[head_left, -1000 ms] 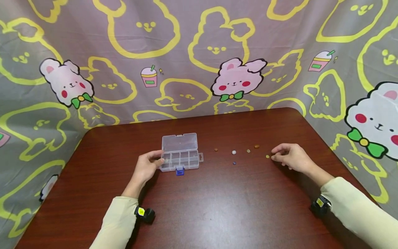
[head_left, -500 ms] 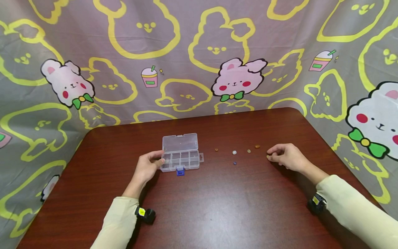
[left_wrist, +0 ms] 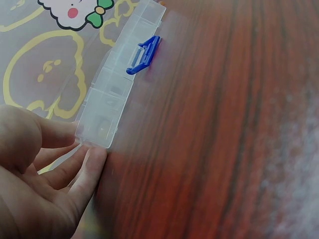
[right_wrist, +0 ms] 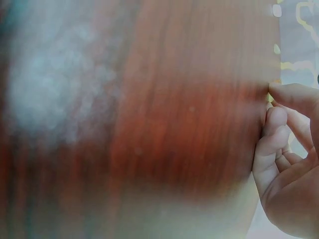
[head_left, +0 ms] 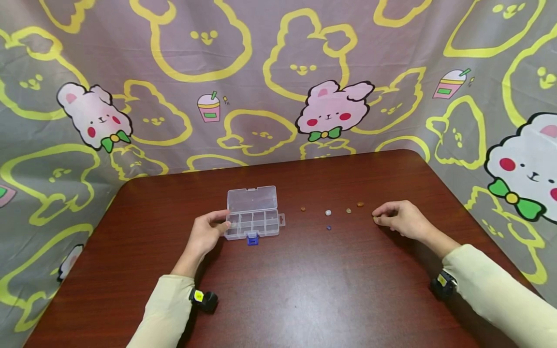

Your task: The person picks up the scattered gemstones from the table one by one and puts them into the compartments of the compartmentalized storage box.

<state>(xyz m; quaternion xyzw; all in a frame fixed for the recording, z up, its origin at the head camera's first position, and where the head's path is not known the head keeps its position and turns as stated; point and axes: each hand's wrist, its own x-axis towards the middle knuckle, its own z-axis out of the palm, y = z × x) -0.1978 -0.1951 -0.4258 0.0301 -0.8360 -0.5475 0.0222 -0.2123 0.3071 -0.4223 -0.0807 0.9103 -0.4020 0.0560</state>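
**Operator:** Report the position of the left hand [head_left: 204, 236].

**Inspector:** It rested on the table [head_left: 304, 290], its fingers [left_wrist: 84, 172] held straight and close together, fingertips pressed against the left end wall of the clear organiser box [head_left: 254, 223]. The box stood left of the table's centre with its lid [head_left: 252, 198] tipped open toward the backdrop and its blue latch [head_left: 252, 239] facing the person. One compartment at the left end held a small pale piece (too blurred to identify).

**Operator:** And the right hand [head_left: 402, 220]?

**Inspector:** It lay on the right side of the table, well apart from the box. Thumb and forefinger were curled together, pinching a small yellow bead [head_left: 375, 220] at table level; the other fingers were tucked under.

**Operator:** Remaining loose parts?

**Inspector:** Five beads lay between box and right hand: an orange bead [head_left: 302, 209], a white bead [head_left: 328, 212], a blue bead [head_left: 328, 227], a tan bead [head_left: 348, 210] and a brown bead [head_left: 360, 204].
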